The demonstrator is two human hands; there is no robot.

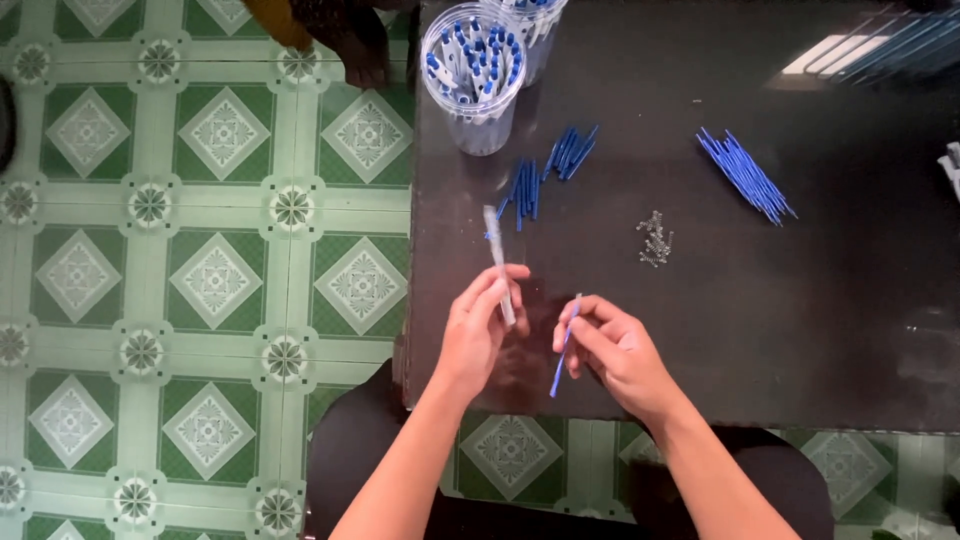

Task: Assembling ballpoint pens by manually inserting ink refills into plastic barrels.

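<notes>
Near the table's (850,330) front edge, the left hand (475,335) pinches a clear pen barrel (499,265) upright-tilted, open end toward the right hand (615,350), whose fingers close on a blue refill (564,348), angled as if lined up with it. Springs (654,240), loose refills (745,175) and a cup of pens (474,72) lie beyond.

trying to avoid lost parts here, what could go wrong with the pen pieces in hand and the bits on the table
The left hand pinches the clear pen barrel only at its lower end, so it may tip or slip.

The right hand holds the thin blue refill loosely near the table edge; dropped, it could land on the floor.

The small springs lie loose and could scatter.
</notes>
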